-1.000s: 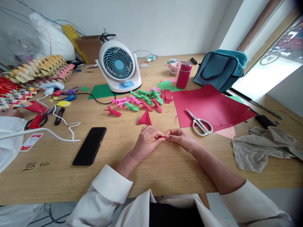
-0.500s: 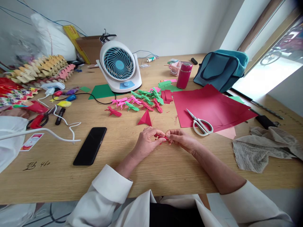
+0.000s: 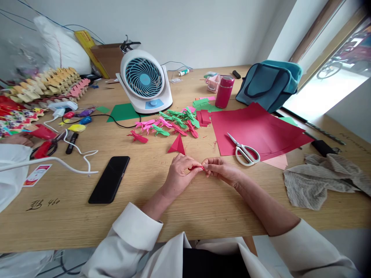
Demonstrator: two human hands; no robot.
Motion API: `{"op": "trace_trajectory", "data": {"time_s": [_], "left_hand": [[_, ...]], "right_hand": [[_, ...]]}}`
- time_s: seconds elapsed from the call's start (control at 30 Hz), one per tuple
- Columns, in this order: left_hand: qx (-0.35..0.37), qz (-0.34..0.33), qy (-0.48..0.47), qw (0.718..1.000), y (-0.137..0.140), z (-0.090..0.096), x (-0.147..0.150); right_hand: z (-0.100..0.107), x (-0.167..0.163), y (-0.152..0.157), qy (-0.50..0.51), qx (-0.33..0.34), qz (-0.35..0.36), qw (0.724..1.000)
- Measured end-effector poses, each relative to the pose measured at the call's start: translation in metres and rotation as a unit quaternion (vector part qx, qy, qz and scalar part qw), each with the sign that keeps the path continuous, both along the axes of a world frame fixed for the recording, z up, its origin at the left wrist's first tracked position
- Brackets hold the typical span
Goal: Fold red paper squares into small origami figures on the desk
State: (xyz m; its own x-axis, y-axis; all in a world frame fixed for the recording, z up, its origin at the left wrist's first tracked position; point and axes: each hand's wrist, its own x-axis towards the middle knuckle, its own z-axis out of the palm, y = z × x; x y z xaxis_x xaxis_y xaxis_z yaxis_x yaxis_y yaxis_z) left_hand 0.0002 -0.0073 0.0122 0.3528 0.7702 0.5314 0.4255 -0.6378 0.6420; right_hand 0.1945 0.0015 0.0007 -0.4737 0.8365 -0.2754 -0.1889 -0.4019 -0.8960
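Note:
Between my fingertips is a small folded piece of red paper [image 3: 197,167], mostly covered by the fingers. My left hand [image 3: 182,171] pinches it from the left, thumb below and index finger above. From the right, my right hand [image 3: 220,170] pinches its other end. Just beyond the hands stands a folded red paper triangle [image 3: 177,144]. Behind it lie several folded paper figures in green [image 3: 177,117], pink [image 3: 145,125] and red [image 3: 137,136]. White-handled scissors [image 3: 245,151] rest partly on large red paper sheets [image 3: 257,127] to the right.
A black phone [image 3: 109,180] lies left of my hands. At the back are a white fan [image 3: 145,79], a red bottle [image 3: 224,92] and a blue bag [image 3: 268,85]. A grey cloth [image 3: 319,181] is at right. Another person's sleeve [image 3: 14,166] and a white cable [image 3: 52,160] are at left.
My fingers have shifted slightly on the red paper, and less of it shows between them. The view has moved a little; the other things on the table stay where they were.

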Motion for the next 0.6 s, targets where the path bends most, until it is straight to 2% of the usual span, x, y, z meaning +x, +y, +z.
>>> {"op": "trace_trajectory", "data": {"time_s": [0.27,0.6], "left_hand": [[0.011,-0.02,-0.014,1.0,0.0023,-0.0007,-0.0017],[-0.031,-0.026,-0.054,0.998,0.0053,-0.0065,-0.0006]], "right_hand": [[-0.0037,0.0031,0.0014,-0.027,0.012,0.007,1.0],[-0.0085,0.0043,0.0052,-0.065,0.083,0.004,0.994]]}}
